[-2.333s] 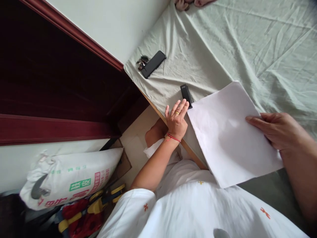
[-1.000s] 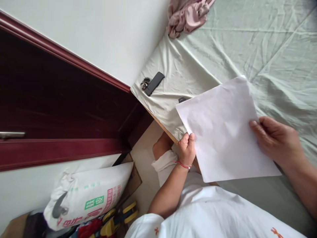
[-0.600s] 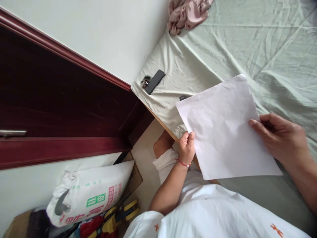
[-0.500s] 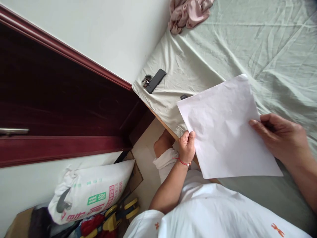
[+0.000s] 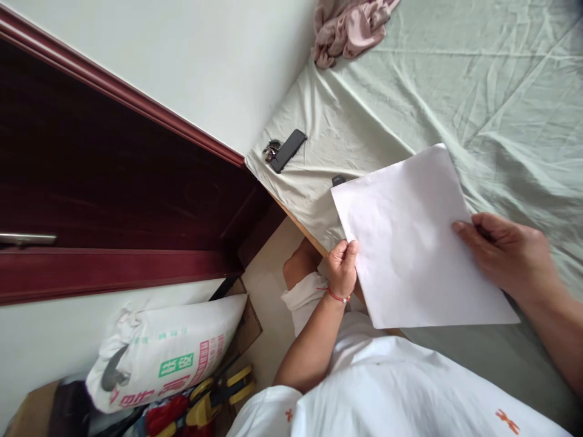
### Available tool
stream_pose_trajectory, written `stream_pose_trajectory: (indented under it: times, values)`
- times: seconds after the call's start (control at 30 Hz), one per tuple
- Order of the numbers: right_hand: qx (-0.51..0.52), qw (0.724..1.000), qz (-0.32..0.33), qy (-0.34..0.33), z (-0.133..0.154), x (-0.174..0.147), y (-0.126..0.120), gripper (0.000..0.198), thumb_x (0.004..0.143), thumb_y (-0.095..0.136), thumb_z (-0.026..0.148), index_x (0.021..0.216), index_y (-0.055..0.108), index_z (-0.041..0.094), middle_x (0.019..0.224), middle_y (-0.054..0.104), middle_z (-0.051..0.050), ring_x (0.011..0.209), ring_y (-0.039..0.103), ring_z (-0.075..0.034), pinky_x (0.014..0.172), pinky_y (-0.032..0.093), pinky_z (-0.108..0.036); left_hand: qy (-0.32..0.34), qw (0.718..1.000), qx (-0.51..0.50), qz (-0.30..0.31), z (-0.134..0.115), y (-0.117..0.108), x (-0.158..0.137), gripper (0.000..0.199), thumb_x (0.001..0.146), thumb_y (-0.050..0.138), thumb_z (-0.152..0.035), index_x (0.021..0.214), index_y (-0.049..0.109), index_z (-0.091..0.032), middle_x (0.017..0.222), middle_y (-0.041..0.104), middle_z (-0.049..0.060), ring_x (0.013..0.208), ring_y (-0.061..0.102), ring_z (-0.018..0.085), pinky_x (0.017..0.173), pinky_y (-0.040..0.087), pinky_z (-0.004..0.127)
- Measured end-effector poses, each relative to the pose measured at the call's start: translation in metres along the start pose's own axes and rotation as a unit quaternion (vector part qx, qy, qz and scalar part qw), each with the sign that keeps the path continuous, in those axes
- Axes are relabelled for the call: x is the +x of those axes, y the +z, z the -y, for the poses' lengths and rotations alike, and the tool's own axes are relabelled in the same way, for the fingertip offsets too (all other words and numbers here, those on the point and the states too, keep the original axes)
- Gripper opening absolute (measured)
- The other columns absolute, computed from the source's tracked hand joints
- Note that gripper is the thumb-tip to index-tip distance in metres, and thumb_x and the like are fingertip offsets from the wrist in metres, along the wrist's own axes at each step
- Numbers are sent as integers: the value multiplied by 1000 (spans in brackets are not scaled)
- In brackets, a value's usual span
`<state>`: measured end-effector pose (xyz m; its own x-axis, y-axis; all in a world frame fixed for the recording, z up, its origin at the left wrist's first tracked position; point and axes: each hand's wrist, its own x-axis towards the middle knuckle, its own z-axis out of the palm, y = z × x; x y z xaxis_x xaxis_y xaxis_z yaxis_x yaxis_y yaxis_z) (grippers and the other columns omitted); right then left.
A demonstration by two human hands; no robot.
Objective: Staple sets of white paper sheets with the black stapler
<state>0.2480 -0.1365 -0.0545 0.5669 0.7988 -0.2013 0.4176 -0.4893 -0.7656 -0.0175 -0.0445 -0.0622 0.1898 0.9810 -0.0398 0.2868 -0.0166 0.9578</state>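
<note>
A white sheet of paper point(image 5: 414, 249) is held up over the near edge of the bed, its blank face toward me. My left hand point(image 5: 342, 267) pinches its left edge, thumb on top, with a red string bracelet round the wrist. My right hand point(image 5: 510, 255) grips the right edge, thumb on the front and fingers behind. Those fingers are partly hidden by the sheet. Just past the paper's far left corner, a small black object point(image 5: 338, 180) shows in part on the bedsheet.
A black phone point(image 5: 288, 150) and a bunch of keys point(image 5: 272, 149) lie at the corner of the green bedsheet point(image 5: 514, 91). Pink cloth point(image 5: 350, 30) is heaped by the wall. At left are a dark red door point(image 5: 113, 158) and a full white sack point(image 5: 177, 346).
The right hand has shifted slightly left, and the paper's far right corner has dipped and straightened. Both hands keep their hold.
</note>
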Motion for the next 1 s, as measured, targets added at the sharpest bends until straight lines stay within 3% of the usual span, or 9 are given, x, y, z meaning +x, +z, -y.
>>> stream_pose_trajectory:
  times: [0.13, 0.5, 0.73, 0.87, 0.93, 1.0]
  values:
    - [-9, 1000, -7, -7, 4, 0, -2, 39, 86, 58, 62, 79, 67, 25, 54, 58, 4, 49, 50, -13, 50, 35, -27, -9, 998, -55, 3, 0, 0, -1, 57, 94, 63, -58, 62, 37, -19, 62, 29, -4, 62, 26, 11, 59, 27, 27]
    - [-17, 1000, -11, -21, 0, 0, 1, 39, 85, 58, 63, 76, 64, 25, 55, 54, 4, 51, 48, -13, 52, 33, -28, 12, 999, 40, -24, 1, 4, 0, 60, 94, 59, -65, 62, 35, -20, 61, 28, -5, 60, 26, 10, 58, 26, 26]
    - [-47, 998, -13, -40, 2, 0, 1, 41, 86, 54, 59, 65, 50, 25, 50, 45, 5, 49, 42, -13, 56, 34, -30, 3, 998, 47, -40, 1, 4, 0, 62, 91, 63, -66, 61, 35, -20, 60, 30, -5, 60, 28, 10, 58, 27, 25]
    - [-28, 999, -25, -31, 0, 1, 3, 32, 84, 57, 58, 88, 67, 28, 64, 62, 3, 58, 54, -16, 61, 39, -30, -7, 998, 40, -53, 2, 7, 1, 62, 88, 67, -66, 61, 36, -20, 59, 31, -6, 59, 29, 9, 59, 29, 24]
    - [-15, 999, -37, -25, -2, 2, 4, 34, 83, 59, 57, 100, 69, 29, 73, 68, 2, 64, 59, -18, 64, 41, -31, -13, 997, 26, -65, 3, 8, 1, 61, 86, 69, -67, 61, 40, -20, 59, 33, -6, 59, 31, 9, 58, 31, 24]
    - [-13, 999, -40, -23, -3, 3, 4, 33, 83, 59, 56, 99, 68, 28, 75, 69, 1, 66, 59, -18, 65, 42, -31, -16, 997, 2, -76, 4, 8, 0, 54, 88, 67, -67, 67, 51, -19, 62, 41, -5, 61, 37, 10, 60, 35, 23]
